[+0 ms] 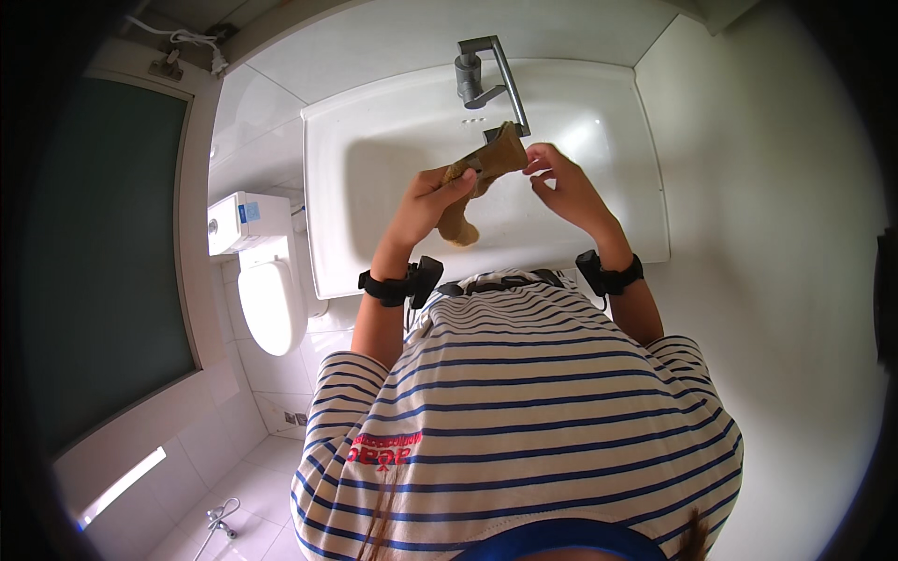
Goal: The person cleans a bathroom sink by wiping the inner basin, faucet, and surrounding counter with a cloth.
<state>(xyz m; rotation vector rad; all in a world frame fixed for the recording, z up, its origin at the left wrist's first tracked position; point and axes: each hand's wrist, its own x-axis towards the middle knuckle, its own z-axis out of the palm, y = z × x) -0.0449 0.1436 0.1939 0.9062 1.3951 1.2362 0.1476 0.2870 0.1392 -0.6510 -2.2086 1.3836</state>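
A brown fabric sock (501, 153) hangs above the basin, its cuff end up under the tap's spout and its toe end dangling lower left. My left hand (435, 203) grips it around the middle, thumb on top. Just right of the cuff is my right hand (561, 184), fingers curled and apart from the thumb. Its fingertips are at the cuff's edge; whether they touch it I cannot tell. The grey metal tap (468, 78) rises from the back of the white washbasin (393, 203), with its angular spout arm reaching forward and partly hidden by the sock.
Black bands with small devices (389, 286) are on both wrists. A white toilet (272, 305) stands to the left, beyond the basin. A dark-panelled door (112, 252) is at far left, a white cord (189, 35) above it. A pale wall (758, 231) borders the right.
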